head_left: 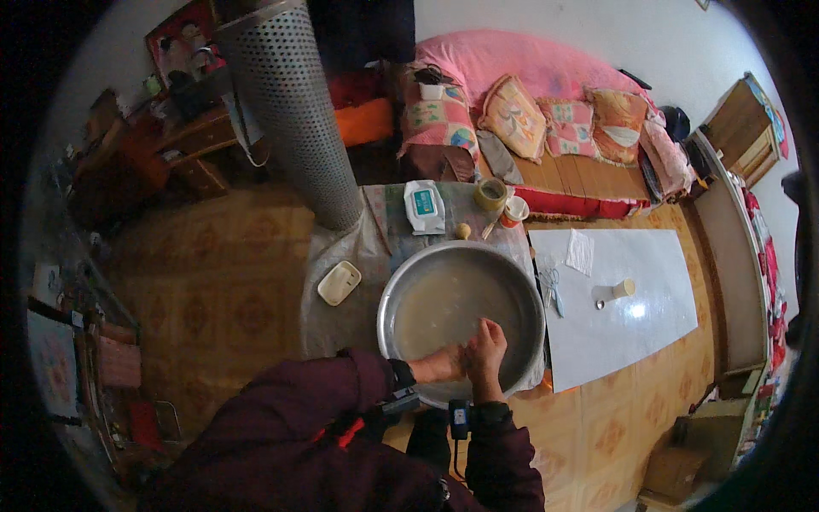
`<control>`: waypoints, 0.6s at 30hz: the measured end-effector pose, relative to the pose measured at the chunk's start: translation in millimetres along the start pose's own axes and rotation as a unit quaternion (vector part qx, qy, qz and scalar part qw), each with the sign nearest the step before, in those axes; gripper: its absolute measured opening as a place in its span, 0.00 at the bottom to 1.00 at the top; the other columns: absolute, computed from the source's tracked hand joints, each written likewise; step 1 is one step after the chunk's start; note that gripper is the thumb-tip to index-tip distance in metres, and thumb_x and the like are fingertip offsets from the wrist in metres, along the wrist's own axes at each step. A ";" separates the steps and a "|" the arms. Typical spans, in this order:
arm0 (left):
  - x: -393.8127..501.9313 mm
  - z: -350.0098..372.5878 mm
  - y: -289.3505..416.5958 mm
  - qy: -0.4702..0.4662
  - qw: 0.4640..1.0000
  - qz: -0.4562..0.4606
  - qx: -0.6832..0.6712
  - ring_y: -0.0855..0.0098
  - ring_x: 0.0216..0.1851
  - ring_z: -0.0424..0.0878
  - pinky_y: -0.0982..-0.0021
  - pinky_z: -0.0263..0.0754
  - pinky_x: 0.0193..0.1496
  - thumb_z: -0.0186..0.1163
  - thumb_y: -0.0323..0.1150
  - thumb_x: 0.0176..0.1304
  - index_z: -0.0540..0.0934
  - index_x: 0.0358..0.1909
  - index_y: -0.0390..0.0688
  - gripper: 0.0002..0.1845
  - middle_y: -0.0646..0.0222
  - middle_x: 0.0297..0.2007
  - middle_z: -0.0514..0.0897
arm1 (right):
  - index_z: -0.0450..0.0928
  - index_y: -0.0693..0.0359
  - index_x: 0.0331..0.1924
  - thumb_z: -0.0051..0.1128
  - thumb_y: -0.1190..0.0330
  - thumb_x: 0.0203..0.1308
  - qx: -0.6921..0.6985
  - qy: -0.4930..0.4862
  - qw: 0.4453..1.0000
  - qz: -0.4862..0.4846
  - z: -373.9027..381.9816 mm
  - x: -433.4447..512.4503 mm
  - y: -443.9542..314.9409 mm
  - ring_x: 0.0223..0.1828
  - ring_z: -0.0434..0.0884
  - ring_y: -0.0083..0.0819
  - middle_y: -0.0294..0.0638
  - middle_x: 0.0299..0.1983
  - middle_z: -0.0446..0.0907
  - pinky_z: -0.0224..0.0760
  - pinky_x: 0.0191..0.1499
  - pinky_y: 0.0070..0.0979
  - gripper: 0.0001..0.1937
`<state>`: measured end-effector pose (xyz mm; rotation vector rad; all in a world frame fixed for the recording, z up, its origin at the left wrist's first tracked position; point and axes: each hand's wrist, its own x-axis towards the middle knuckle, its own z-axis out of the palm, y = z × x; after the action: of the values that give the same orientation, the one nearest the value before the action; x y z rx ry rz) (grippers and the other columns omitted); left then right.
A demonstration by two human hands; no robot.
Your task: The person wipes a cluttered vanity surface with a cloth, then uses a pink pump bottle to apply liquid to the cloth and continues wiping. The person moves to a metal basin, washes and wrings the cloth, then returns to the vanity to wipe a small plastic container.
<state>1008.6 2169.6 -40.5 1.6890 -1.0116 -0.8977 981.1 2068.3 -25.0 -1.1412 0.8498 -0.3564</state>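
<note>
A large round metal basin (448,288) of cloudy water stands before me on a table covered with a clear plastic sheet (320,329). Over its near part, my left hand (445,363) and my right hand (487,349) meet, the right one upright with its fingers bent. Whether either hand holds something small cannot be made out. Left of the basin lies a cream plastic dish (339,283). Behind the basin are a white pack of wipes (424,208), a small tan round object (463,231), a roll of tape (491,193) and a red and white cup (514,212).
A perforated metal cylinder (294,109) rises at the table's back left. On the right, a white-topped table (627,345) bears a white cloth (580,252), a coiled cable (551,281), a pale cup (624,288) and a small metal ring-like object (600,304). Beyond stands a sofa with cushions (512,118).
</note>
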 end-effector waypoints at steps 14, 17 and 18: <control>-18.7 -7.8 23.2 -0.013 0.956 0.017 0.292 0.48 0.29 0.77 0.54 0.71 0.26 0.57 0.33 0.49 0.61 0.48 0.36 0.25 0.49 0.38 0.75 | 0.70 0.61 0.38 0.51 0.58 0.58 0.143 0.006 0.968 0.206 -47.8 2.7 22.9 0.28 0.70 0.25 0.35 0.23 0.69 0.64 0.29 0.19 0.14; -21.4 -21.2 30.9 -0.007 0.943 0.095 0.318 0.49 0.32 0.77 0.55 0.71 0.28 0.59 0.30 0.46 0.60 0.47 0.38 0.27 0.53 0.35 0.75 | 0.70 0.62 0.40 0.51 0.56 0.59 0.163 -0.126 0.968 0.146 -59.2 1.8 20.7 0.37 0.72 0.31 0.38 0.29 0.71 0.67 0.35 0.22 0.17; -21.7 -26.9 33.3 0.015 0.942 0.094 0.321 0.49 0.33 0.77 0.55 0.72 0.29 0.60 0.30 0.44 0.61 0.46 0.38 0.26 0.54 0.35 0.75 | 0.70 0.62 0.41 0.51 0.56 0.59 0.049 -0.159 0.985 0.038 -60.9 0.8 18.9 0.38 0.73 0.33 0.39 0.31 0.73 0.68 0.37 0.24 0.17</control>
<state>1016.6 2191.4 1.5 2.0745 -1.5260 -0.4279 933.1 2036.1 -51.9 -1.0363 0.5856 -0.1459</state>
